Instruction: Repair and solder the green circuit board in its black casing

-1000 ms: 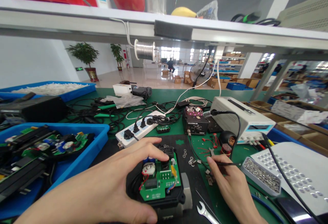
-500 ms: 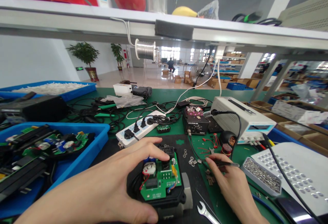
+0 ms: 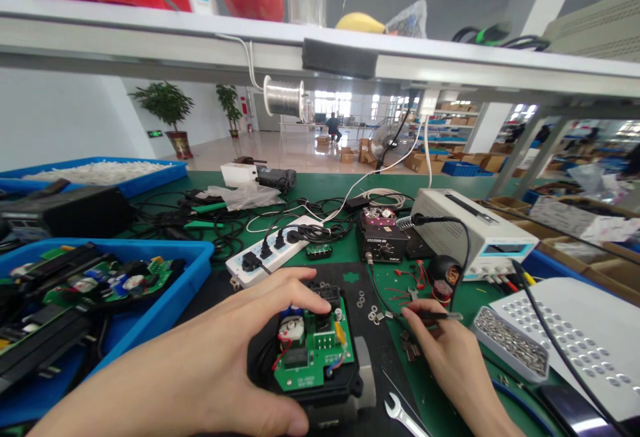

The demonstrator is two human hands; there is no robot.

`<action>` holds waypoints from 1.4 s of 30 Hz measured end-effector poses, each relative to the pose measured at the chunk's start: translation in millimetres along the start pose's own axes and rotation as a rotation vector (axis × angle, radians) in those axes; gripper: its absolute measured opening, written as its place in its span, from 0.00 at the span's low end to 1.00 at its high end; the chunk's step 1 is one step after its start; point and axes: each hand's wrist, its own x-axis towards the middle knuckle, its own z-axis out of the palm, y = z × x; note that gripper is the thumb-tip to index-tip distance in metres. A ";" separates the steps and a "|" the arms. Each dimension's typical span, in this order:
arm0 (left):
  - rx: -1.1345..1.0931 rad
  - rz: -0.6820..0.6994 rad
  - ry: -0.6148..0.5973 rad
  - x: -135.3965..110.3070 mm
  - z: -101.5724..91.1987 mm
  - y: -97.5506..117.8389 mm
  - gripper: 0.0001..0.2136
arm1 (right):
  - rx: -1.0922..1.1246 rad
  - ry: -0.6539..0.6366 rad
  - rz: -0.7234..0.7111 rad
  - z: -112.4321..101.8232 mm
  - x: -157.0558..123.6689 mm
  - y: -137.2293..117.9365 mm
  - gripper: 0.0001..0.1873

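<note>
One spanner [image 3: 399, 414] nearest, on mat; left hand [image 3: 220, 370] clasps black housing with one green circuit board [image 3: 313, 350], near centre, steadying it; right hand [image 3: 445, 350] pinches one slim dark tool [image 3: 440, 316] beside loose washers [image 3: 373, 315]; two blue trays [image 3: 185, 283] left; one power strip [image 3: 273, 250] farther; one solder reel [image 3: 283, 97] far, hung overhead.

Left hand [image 3: 210, 363] grips circuit board [image 3: 313, 350]; right hand [image 3: 445, 357] holds tweezers [image 3: 435, 316].

An electronics assembly workshop: a soldering station [image 3: 380, 242], bench power supply [image 3: 475, 230], solder spool [image 3: 283, 97] and, seemingly, stacked cartons [image 3: 425, 157] on the factory floor behind.
</note>
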 end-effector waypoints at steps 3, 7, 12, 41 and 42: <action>-0.004 0.006 0.003 0.9 0.1 -0.2 0.40 | 0.039 -0.017 -0.007 -1.0 1.2 -1.2 0.23; 0.002 0.008 -0.003 -0.2 -0.4 1.2 0.40 | 0.086 -0.020 0.004 -3.2 1.8 -3.4 0.23; -0.021 0.025 0.003 -0.4 -1.3 4.0 0.38 | 0.131 0.028 0.006 -3.6 0.4 -4.8 0.24; -0.007 -0.017 -0.014 -0.1 -1.1 3.7 0.39 | 0.195 0.005 -0.167 2.7 -7.2 -5.4 0.15; -0.009 -0.018 -0.018 0.6 -1.5 4.6 0.39 | 0.186 -0.009 -0.159 3.4 -7.0 -4.3 0.15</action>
